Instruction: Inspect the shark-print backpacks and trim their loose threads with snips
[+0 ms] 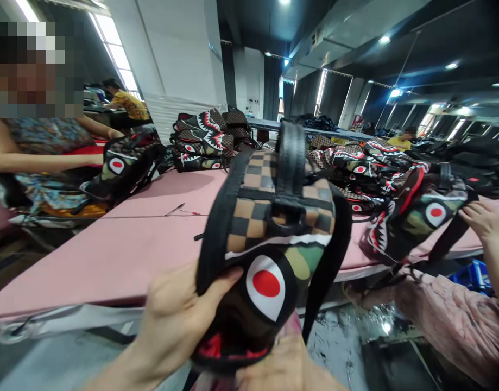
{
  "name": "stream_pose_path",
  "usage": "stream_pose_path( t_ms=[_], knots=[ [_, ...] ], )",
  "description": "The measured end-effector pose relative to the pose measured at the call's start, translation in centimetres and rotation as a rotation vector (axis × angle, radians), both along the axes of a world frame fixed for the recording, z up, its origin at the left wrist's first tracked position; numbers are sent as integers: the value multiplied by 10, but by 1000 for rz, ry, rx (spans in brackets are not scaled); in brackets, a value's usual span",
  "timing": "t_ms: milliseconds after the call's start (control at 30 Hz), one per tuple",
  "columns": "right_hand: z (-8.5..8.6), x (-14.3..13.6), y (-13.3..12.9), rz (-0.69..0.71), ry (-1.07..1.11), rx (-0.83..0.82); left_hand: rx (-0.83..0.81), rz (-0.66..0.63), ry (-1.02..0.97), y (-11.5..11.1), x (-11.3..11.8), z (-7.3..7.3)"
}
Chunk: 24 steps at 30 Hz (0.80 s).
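Observation:
A small backpack (280, 225) is held up in front of me, tilted, over the near edge of the table. It has a brown-and-black check panel, a camouflage patch, a white-and-red eye, black straps and a black top handle. My left hand (184, 304) grips its left side, thumb pressed on the front beside the eye. Low down, my right hand (284, 364) is closed at the backpack's bottom edge, blurred and partly cut off by the frame. Red lining shows in an opening near that edge.
Across the pink table (122, 250) a person handles a similar backpack (125, 163). At right, another person's hand (483, 217) touches a backpack (424, 212). Piles of backpacks (202, 141) stand along the back. A pen (175, 209) lies on the table.

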State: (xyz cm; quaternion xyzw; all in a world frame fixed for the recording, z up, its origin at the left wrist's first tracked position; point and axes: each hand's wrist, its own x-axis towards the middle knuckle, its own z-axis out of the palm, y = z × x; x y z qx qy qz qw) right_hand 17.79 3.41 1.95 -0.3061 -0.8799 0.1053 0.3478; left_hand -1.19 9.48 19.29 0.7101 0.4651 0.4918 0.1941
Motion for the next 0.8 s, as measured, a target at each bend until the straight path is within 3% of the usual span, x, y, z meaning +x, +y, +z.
stream_pose_path(
  t_ms=[67, 167, 267, 400, 533, 800],
  knots=[
    [8, -9, 20, -15, 156, 0, 87, -3, 16, 15, 8, -19],
    [31, -6, 37, -107, 349, -30, 44, 64, 76, 48, 21, -58],
    [65, 16, 41, -174, 399, 55, 68, 121, 161, 69, 31, -78],
    [116, 39, 54, -310, 429, 267, 159, 150, 217, 74, 34, -74],
    [155, 34, 81, -389, 335, 401, 192, 190, 274, 77, 29, -72],
    [189, 1, 110, -488, 55, 526, 318, 238, 324, 83, 20, -82]
  ],
)
